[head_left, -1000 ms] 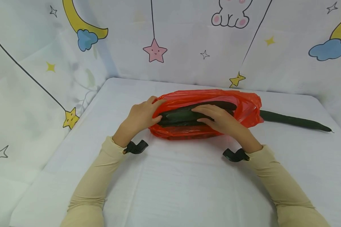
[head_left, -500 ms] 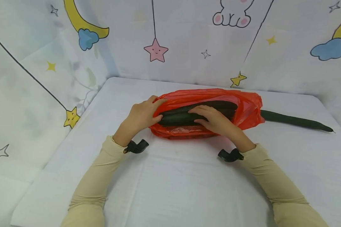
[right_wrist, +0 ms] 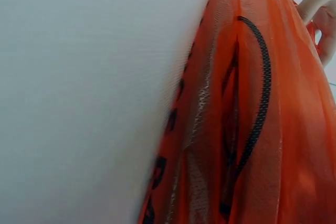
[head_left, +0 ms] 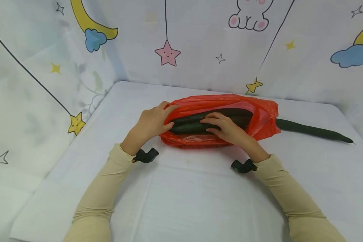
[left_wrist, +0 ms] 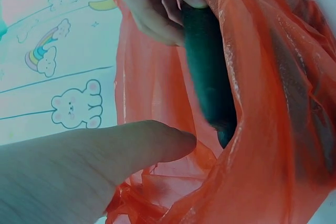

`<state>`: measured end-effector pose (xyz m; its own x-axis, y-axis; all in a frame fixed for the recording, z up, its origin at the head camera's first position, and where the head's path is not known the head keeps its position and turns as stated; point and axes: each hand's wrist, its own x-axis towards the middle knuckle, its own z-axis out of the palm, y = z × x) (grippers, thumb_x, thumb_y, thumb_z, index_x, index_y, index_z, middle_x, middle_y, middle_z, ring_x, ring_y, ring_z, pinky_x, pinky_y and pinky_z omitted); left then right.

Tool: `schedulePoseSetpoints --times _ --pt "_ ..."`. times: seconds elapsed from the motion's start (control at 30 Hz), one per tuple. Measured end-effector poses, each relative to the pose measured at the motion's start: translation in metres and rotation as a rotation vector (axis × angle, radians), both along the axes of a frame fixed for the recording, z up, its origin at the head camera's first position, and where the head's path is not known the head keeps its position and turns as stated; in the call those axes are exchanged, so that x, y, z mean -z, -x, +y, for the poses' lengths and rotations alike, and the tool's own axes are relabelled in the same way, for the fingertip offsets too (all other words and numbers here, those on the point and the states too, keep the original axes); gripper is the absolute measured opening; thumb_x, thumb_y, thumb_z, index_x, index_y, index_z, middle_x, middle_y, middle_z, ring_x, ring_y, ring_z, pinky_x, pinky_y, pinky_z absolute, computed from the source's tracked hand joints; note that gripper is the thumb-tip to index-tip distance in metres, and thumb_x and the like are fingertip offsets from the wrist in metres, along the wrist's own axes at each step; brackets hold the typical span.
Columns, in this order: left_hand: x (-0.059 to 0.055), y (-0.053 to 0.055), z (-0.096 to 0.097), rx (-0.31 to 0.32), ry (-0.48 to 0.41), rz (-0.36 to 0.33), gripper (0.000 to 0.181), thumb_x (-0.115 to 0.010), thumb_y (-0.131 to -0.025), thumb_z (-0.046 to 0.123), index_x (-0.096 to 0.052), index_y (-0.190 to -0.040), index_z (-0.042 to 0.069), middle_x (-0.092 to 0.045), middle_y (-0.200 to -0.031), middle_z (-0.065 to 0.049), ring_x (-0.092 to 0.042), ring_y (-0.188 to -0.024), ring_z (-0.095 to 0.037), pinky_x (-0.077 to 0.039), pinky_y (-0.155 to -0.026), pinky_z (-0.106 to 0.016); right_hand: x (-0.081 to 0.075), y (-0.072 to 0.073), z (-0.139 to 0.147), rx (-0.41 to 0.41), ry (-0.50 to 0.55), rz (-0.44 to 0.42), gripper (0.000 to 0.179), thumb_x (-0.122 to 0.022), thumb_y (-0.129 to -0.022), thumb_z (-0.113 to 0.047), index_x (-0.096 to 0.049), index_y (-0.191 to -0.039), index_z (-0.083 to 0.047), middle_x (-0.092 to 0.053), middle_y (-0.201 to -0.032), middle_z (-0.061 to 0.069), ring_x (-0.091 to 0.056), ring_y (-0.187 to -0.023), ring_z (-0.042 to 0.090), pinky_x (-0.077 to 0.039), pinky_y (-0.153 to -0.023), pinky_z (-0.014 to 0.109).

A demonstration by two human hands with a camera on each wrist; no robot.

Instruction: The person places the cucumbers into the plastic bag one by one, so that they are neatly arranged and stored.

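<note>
A red plastic bag (head_left: 263, 117) lies across the table in the head view, its mouth turned up. Inside it, dark green cucumbers lie lengthwise, side by side. My left hand (head_left: 152, 121) holds the bag's left end, with the thumb near the cucumber tips. In the left wrist view that thumb reaches into the bag's mouth. My right hand (head_left: 227, 129) reaches in over the near side and grips a cucumber (head_left: 189, 128), fingers over its top. The left wrist view shows these fingers beside the green cucumber (left_wrist: 207, 72). The bag wall hides its lower side.
Another long cucumber (head_left: 314, 129) lies on the white table (head_left: 193, 195), right of the bag. Behind stands a white cloth backdrop (head_left: 196, 74) printed with stars, clouds and a moon. Small black cameras (head_left: 146, 155) sit at both wrists.
My right hand has moved slightly left and lower into the bag with the cucumber, which lies further down among the others. The left hand stays at the bag's end.
</note>
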<state>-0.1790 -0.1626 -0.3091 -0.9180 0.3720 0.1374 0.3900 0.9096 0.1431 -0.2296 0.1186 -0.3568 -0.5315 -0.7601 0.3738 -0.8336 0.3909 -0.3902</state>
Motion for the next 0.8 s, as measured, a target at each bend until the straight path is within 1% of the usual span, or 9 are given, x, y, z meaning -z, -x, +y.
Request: schedulePoseSetpoints --times 0.1,0.13,0.27,0.33,0.4,0.53,0.67,0.8 --pt "-0.001 -0.0008 0.0008 0.004 -0.001 0.001 0.058 -0.068 -0.091 0.027 -0.047 -0.144 0.015 -0.052 -0.134 -0.016 -0.065 -0.082 -0.028 -0.054 -0.058 -0.034 0.0023 0.0007 0.001 -0.012 0.023 0.025 0.038 -0.073 -0.082 0.005 -0.068 -0.118 -0.004 -0.06 -0.114 0.016 -0.057 -0.107 0.03 -0.052 -0.089 0.046" --pt "0.0003 -0.0006 0.0005 0.009 0.005 0.015 0.058 -0.068 -0.091 0.027 -0.047 -0.144 0.016 -0.053 -0.132 -0.015 -0.064 -0.08 -0.027 -0.053 -0.056 -0.033 0.0029 0.001 0.0011 -0.017 0.029 0.035 0.038 -0.073 -0.081 0.006 -0.068 -0.118 -0.003 -0.06 -0.114 0.016 -0.057 -0.107 0.031 -0.053 -0.088 0.046" --pt "-0.0004 -0.0027 0.0004 0.012 0.002 0.03 0.057 -0.068 -0.09 0.026 -0.048 -0.143 0.015 -0.054 -0.131 -0.015 -0.064 -0.077 -0.026 -0.051 -0.053 -0.031 0.0027 0.0 0.0005 -0.021 0.035 0.048 0.038 -0.074 -0.081 0.006 -0.069 -0.117 -0.003 -0.06 -0.113 0.017 -0.057 -0.106 0.031 -0.053 -0.087 0.045" --pt "-0.0002 -0.0031 0.0006 0.011 0.0 0.031 0.058 -0.068 -0.09 0.027 -0.048 -0.143 0.015 -0.053 -0.131 -0.016 -0.063 -0.076 -0.026 -0.05 -0.052 -0.031 0.0022 -0.0009 -0.0001 -0.013 0.021 0.057 0.038 -0.074 -0.081 0.006 -0.069 -0.117 -0.003 -0.06 -0.114 0.017 -0.056 -0.107 0.032 -0.051 -0.091 0.047" --pt "-0.0013 -0.0034 0.001 0.005 -0.006 0.012 0.059 -0.068 -0.09 0.027 -0.047 -0.144 0.015 -0.053 -0.133 -0.016 -0.063 -0.076 -0.027 -0.05 -0.052 -0.032 0.0018 -0.0017 -0.0006 0.002 -0.001 0.06 0.037 -0.074 -0.081 0.005 -0.069 -0.117 -0.002 -0.061 -0.114 0.018 -0.054 -0.109 0.033 -0.046 -0.094 0.049" --pt "0.0 -0.0017 0.0009 -0.001 0.004 -0.005 0.059 -0.068 -0.091 0.028 -0.046 -0.145 0.016 -0.052 -0.134 -0.016 -0.064 -0.079 -0.027 -0.052 -0.054 -0.033 -0.0007 -0.0035 -0.0007 0.044 -0.05 0.04 0.038 -0.074 -0.082 0.004 -0.069 -0.119 -0.003 -0.061 -0.117 0.018 -0.05 -0.113 0.036 -0.04 -0.091 0.056" --pt "-0.0002 -0.001 0.0018 -0.005 0.009 -0.012 0.059 -0.067 -0.091 0.028 -0.046 -0.145 0.016 -0.053 -0.133 -0.015 -0.065 -0.083 -0.028 -0.054 -0.057 -0.035 -0.004 -0.0056 0.0012 0.066 -0.073 0.007 0.038 -0.073 -0.083 0.003 -0.067 -0.12 -0.002 -0.06 -0.12 0.019 -0.049 -0.115 0.036 -0.039 -0.093 0.058" --pt "-0.0014 -0.0014 0.0025 -0.003 0.01 -0.009 0.059 -0.067 -0.091 0.028 -0.047 -0.145 0.016 -0.053 -0.133 -0.016 -0.064 -0.081 -0.028 -0.053 -0.056 -0.035 -0.0048 -0.0056 0.005 0.063 -0.067 -0.032 0.038 -0.074 -0.083 0.0 -0.067 -0.121 -0.001 -0.058 -0.121 0.02 -0.048 -0.116 0.036 -0.039 -0.096 0.056"
